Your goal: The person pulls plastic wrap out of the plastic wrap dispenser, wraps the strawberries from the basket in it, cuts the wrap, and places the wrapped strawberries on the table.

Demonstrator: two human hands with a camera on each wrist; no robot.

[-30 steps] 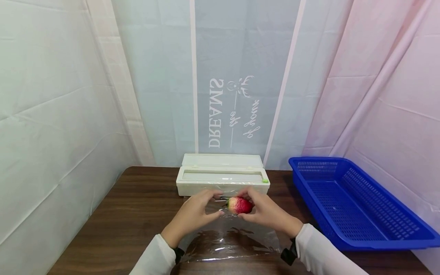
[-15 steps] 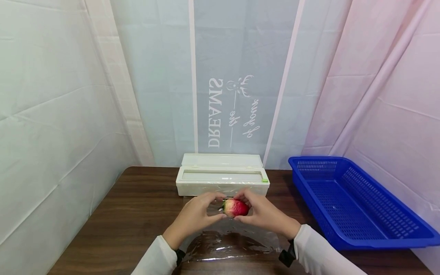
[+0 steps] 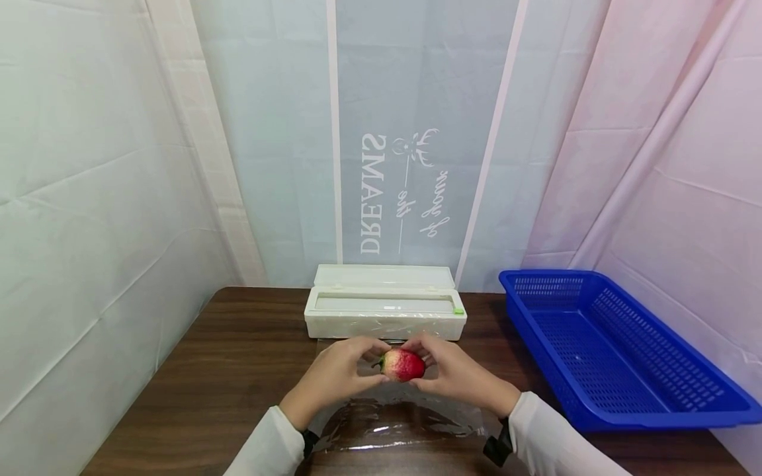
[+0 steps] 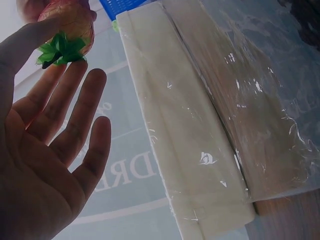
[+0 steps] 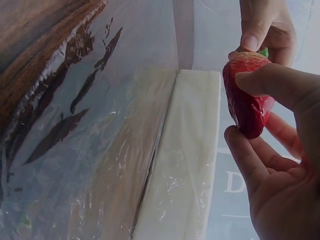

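Note:
A red strawberry [image 3: 403,365] with a pale yellowish shoulder and green leaves lies sideways between my hands, above clear plastic film [image 3: 381,430]. My left hand [image 3: 338,371] pinches its leafy end; in the left wrist view the thumb is by the leaves [image 4: 62,49] and the other fingers spread out. With thumb and fingers, my right hand [image 3: 461,373] holds the red pointed end, as the right wrist view shows on the strawberry [image 5: 247,107]. Its surface looks glossy and creased; whether film covers it I cannot tell. Beyond the hands stands a white film dispenser box [image 3: 387,327], lid raised.
At the right, a blue plastic basket [image 3: 595,423] with perforated walls stands on the dark wooden table [image 3: 238,350]. The film stretches from the dispenser toward the table's near side. A green slider [image 3: 458,311] sits at the box's right end. Cloth curtains [image 3: 286,165] enclose the table.
The strawberry has shifted left and slightly nearer to me, with the right hand moving along. My left fingers, earlier just off its leafy end, now meet it. Box and basket stay put.

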